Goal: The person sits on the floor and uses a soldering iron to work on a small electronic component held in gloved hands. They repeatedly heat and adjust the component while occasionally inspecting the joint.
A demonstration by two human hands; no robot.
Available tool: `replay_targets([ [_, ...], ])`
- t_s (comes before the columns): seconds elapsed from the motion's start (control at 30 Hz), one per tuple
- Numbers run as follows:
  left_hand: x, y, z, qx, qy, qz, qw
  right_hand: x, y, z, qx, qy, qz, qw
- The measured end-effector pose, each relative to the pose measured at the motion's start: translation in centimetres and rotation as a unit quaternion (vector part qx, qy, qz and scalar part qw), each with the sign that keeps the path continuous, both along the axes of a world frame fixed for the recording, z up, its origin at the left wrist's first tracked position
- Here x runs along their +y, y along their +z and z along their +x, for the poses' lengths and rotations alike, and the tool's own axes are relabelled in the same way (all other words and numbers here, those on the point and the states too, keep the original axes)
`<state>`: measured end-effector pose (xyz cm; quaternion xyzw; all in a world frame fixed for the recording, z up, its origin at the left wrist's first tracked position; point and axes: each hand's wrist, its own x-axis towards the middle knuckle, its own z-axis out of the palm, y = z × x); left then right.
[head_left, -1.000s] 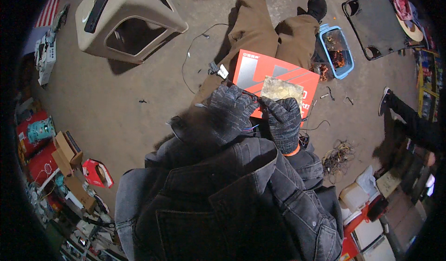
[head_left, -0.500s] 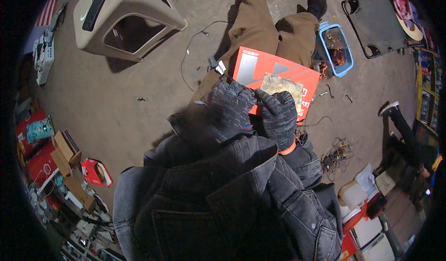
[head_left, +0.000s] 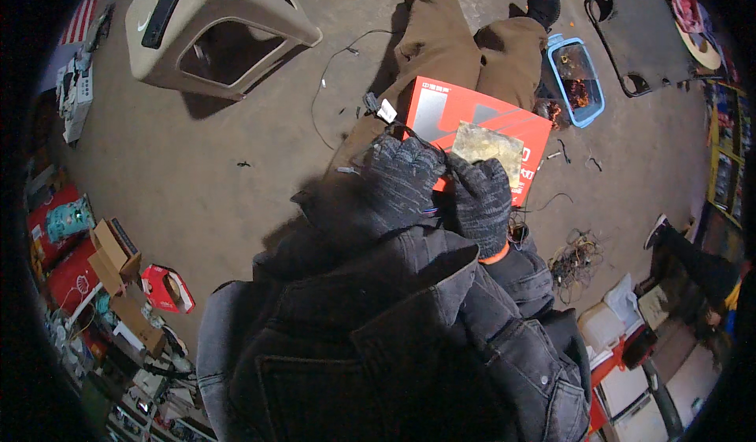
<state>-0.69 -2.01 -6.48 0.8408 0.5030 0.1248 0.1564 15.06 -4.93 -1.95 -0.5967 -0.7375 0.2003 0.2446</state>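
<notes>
Above our lap, our left hand (head_left: 405,174), in a dark knit glove, is curled closed around a thin black cable (head_left: 409,131). The cable runs past its knuckles toward the far side, where a dark plug (head_left: 372,103) and a white tag (head_left: 386,111) stick out. Our right hand (head_left: 482,198), gloved alike with an orange cuff (head_left: 496,253), is bent inward just beside the left, fingers drawn together; we cannot tell what it pinches, since the gloves hide it. A few coloured wires (head_left: 429,210) show under the left hand.

Beyond the hands, a red box (head_left: 441,111) lies tilted across our brown-trousered legs (head_left: 441,40), with a stained yellowish sheet (head_left: 488,149) on it. Right of our legs sits a blue-rimmed tub (head_left: 578,80) holding copper-coloured bits (head_left: 578,93). Nearer us on the floor, at our right, lies a tangle (head_left: 576,265) of wire. We see a beige stool (head_left: 224,40) far left.
</notes>
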Motion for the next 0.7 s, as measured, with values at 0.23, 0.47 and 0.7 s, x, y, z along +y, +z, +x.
replay_targets([
  [0.23, -0.3, -0.4, 0.4, -0.069, 0.018, -0.009, 0.997, -0.1, -0.6, -0.3, 0.021, -0.028, -0.037, 0.999],
  [0.47, -0.5, 0.0, -0.2, -0.088, -0.012, -0.027, 0.996, -0.8, -0.8, -0.1, -0.034, -0.019, -0.007, 0.999],
  [0.7, -0.4, 0.1, 0.2, -0.07, 0.021, 0.006, 0.997, -1.0, -0.4, -0.6, -0.058, -0.029, 0.02, 0.998],
])
